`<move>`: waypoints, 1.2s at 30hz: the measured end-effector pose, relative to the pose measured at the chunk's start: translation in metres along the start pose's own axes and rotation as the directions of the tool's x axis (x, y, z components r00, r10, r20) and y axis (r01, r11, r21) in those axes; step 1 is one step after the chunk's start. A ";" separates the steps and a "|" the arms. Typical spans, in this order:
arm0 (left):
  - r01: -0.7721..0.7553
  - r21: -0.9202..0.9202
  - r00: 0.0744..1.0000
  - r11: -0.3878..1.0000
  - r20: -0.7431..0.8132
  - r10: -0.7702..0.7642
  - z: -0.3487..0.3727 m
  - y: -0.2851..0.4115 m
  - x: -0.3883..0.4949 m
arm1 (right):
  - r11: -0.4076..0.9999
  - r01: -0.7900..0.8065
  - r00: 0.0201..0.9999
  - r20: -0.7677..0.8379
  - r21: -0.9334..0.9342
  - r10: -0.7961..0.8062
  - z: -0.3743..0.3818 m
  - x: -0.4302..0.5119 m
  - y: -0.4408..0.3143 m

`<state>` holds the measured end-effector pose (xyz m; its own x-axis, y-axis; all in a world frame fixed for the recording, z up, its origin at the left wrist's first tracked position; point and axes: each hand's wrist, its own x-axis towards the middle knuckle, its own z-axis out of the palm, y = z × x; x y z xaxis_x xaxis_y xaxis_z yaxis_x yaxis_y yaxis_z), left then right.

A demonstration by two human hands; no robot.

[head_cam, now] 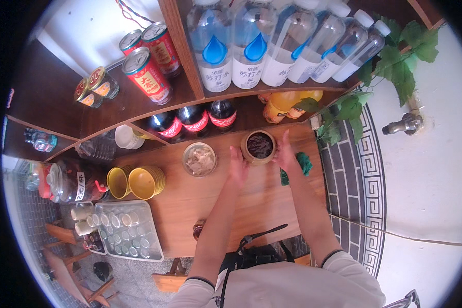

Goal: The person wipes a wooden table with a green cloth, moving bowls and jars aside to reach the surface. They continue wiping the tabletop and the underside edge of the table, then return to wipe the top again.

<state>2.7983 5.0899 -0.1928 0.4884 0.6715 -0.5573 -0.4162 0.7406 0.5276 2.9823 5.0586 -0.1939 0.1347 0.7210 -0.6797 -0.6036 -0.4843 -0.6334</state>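
Between my two hands is a small round brown pot (253, 157) with a dark, wet-looking filling (259, 145). My left hand (239, 166) is against its left side, with the thumb and fingers pointing away from me. My right hand (284, 153) grips the opposite side. The pot is over the far part of the wooden table (184, 215); whether its base touches the tabletop cannot be seen. Left of my left hand stands a clear round tub (200, 159) of pale, flaky pieces. A crumpled green cloth (304, 163) lies beside my right wrist, partly covered by it.
Stacked yellow bowls (146, 182) stand at the left, near a tray (156, 235) of upside-down glasses and a large jar (63, 183) with a red tap. Shelves beyond hold water bottles (215, 75), cola bottles (192, 118) and red cans (146, 77). A dark-red object (198, 230) shows beside my left forearm.
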 end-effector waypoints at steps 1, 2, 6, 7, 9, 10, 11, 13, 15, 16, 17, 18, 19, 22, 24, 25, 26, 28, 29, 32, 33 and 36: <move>-0.024 0.027 1.000 0.999 -0.016 0.024 0.001 -0.002 -0.003 | 1.000 0.008 1.000 -0.014 0.015 -0.008 -0.001 -0.001 0.001; -0.034 0.049 0.998 0.998 -0.057 0.037 0.001 -0.002 -0.009 | 0.999 0.017 1.000 -0.026 0.028 -0.016 0.000 -0.003 0.002; -0.189 0.220 0.979 0.957 -0.034 0.201 -0.021 0.017 -0.041 | 0.969 0.231 0.939 -0.241 -0.088 -0.246 0.027 -0.017 -0.005; -0.294 0.275 0.945 0.915 -0.062 0.322 -0.034 0.029 -0.049 | 0.935 0.307 0.874 -0.336 -0.176 -0.351 0.035 -0.025 -0.006; -0.480 0.387 0.830 0.787 -0.090 0.550 -0.073 0.065 -0.068 | 0.905 0.336 0.835 -0.362 -0.261 -0.414 0.058 -0.037 -0.002; -0.554 0.443 0.754 0.704 -0.090 0.650 -0.092 0.079 -0.075 | 0.823 0.481 0.825 -0.162 -0.301 -0.541 0.070 -0.039 0.004; -0.535 0.418 0.745 0.734 -0.177 0.643 -0.108 0.091 -0.076 | 0.722 0.622 0.766 0.045 -0.304 -0.641 0.080 -0.041 0.010; -0.502 0.357 0.704 0.788 -0.360 0.612 -0.132 0.109 -0.071 | 0.724 0.599 0.801 0.250 -0.343 -0.544 0.109 -0.042 0.041; -0.359 0.291 0.800 0.887 -0.394 0.453 -0.144 0.113 -0.063 | 0.893 0.359 0.930 0.188 -0.271 -0.317 0.136 -0.036 0.070; -0.256 0.246 0.841 0.935 -0.420 0.341 -0.147 0.113 -0.059 | 0.954 0.236 0.969 0.119 -0.186 -0.216 0.148 -0.033 0.084; -0.237 0.171 0.877 0.956 -0.385 0.286 -0.148 0.114 -0.057 | 0.988 0.120 0.991 0.071 -0.096 -0.114 0.155 -0.029 0.094; -0.182 0.095 0.915 0.979 -0.347 0.204 -0.149 0.113 -0.054 | 0.995 0.012 0.997 0.074 -0.103 -0.004 0.158 -0.022 0.098; -0.125 0.012 0.941 0.992 -0.316 0.122 -0.148 0.112 -0.052 | 0.996 -0.025 0.994 0.105 -0.087 0.034 0.159 -0.017 0.103; -0.124 0.078 0.962 0.989 -0.236 0.139 -0.148 0.108 -0.051 | 0.991 -0.123 0.983 0.134 -0.046 0.129 0.159 -0.010 0.115; -0.127 0.088 0.972 0.988 -0.186 0.142 -0.145 0.103 -0.049 | 0.994 -0.105 0.983 0.150 -0.017 0.107 0.153 -0.009 0.112; -0.151 0.098 0.982 0.984 -0.102 0.161 -0.144 0.101 -0.048 | 0.996 -0.092 0.981 0.171 -0.010 0.093 0.149 -0.010 0.108; -0.183 0.072 0.983 0.980 0.031 0.181 -0.143 0.101 -0.046 | 0.997 -0.078 0.977 0.198 0.000 0.077 0.144 -0.013 0.103; -0.096 0.111 0.989 0.989 -0.101 0.107 -0.135 0.096 -0.039 | 0.999 -0.050 0.976 0.211 0.010 0.047 0.143 -0.013 0.091; -0.048 0.116 0.985 0.992 -0.159 0.066 -0.129 0.091 -0.037 | 0.999 -0.045 0.982 0.186 0.003 0.044 0.140 -0.016 0.087; -0.016 0.120 0.965 0.993 -0.259 0.046 -0.127 0.084 -0.032 | 0.999 -0.035 0.996 0.079 0.019 0.033 0.136 -0.020 0.087; -0.052 0.311 0.945 0.949 -0.291 0.147 -0.131 0.083 -0.034 | 0.999 -0.031 0.999 0.028 0.030 0.030 0.134 -0.019 0.089; 0.000 0.737 0.900 0.675 -0.295 0.321 -0.163 0.081 -0.062 | 1.000 0.027 0.997 0.073 0.006 -0.027 0.117 -0.026 0.099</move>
<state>2.6090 5.1122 -0.2204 0.0799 0.8499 -0.5209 0.2846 0.4814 0.8290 2.8271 5.0499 -0.1959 0.0935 0.7682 -0.6334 -0.6041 -0.4619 -0.6494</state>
